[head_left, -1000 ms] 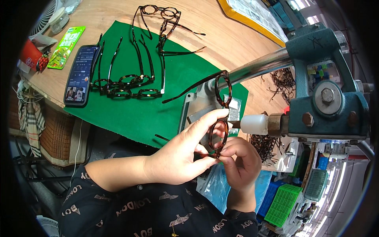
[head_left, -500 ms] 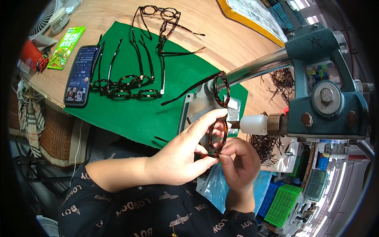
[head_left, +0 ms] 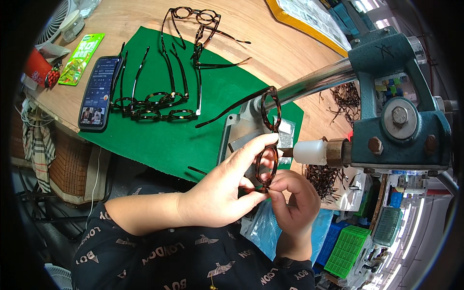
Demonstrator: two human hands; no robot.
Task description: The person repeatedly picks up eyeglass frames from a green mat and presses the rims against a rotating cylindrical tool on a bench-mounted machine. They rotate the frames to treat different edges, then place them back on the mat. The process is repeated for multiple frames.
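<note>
A tortoiseshell eyeglass frame with round, lensless rims is held upright on edge in front of me. My left hand grips it around the bridge and lower rim, thumb and fingers closed. At the frame's lower end corner, my right hand pinches with thumb and forefinger. One temple arm of the frame reaches out to the left; the other is partly hidden behind my left hand. Just right of the frame is the white plastic tip of a green metal press.
Several more tortoiseshell frames lie on a green mat with a phone beside them. A green packet lies at the far left. Piles of dark temple arms sit behind the press. A green crate is at the lower right.
Almost nothing differs. The held frame's temple arm has shifted very slightly, and my right hand has moved a touch while keeping its pinch.
</note>
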